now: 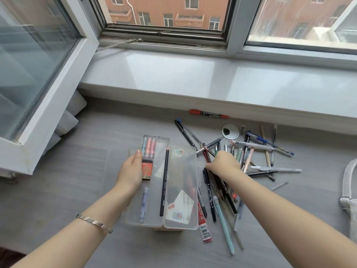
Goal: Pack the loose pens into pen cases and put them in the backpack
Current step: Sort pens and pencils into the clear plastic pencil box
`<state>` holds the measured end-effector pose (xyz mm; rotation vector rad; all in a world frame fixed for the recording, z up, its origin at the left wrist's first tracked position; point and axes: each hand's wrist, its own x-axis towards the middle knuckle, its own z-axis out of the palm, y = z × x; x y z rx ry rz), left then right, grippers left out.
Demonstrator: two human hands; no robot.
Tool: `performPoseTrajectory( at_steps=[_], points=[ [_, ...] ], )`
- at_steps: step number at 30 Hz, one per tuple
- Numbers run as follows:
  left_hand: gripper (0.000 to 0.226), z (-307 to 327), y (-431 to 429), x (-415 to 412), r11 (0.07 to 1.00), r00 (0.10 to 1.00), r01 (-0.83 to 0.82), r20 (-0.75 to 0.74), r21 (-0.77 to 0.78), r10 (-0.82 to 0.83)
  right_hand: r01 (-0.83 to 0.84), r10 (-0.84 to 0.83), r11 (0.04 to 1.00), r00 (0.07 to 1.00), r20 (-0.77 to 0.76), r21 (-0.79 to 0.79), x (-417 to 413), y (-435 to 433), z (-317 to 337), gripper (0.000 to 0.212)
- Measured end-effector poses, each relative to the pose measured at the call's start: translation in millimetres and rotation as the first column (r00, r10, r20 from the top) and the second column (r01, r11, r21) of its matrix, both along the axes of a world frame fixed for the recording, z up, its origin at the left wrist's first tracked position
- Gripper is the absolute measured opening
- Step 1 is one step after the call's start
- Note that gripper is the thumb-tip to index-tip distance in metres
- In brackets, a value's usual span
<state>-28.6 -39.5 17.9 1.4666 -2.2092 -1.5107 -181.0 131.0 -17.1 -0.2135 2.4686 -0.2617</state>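
Here the left grip (129, 171) clasps the clear pen case (181, 171), the right grip (222, 163) pinching a dark pen (206, 154) amid scattered pens (251, 145).

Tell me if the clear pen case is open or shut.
Open. The clear pen case has its lid flipped flat to the right, leaving the black pencil and pastel highlighters exposed in the tray.

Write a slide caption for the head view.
Packing: left hand holds an open clear pen case while right hand grips pens from the loose pile.
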Motion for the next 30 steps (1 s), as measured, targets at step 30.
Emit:
performPoseTrajectory(
  at_steps=[30],
  points=[
    [0.040, 16, 56, 5, 0.991, 0.996, 0.085, -0.048, 0.101, -0.080, -0.900, 0.635, 0.237, 0.428, -0.643, -0.365, 69, 40, 55, 0.019]
  ],
)
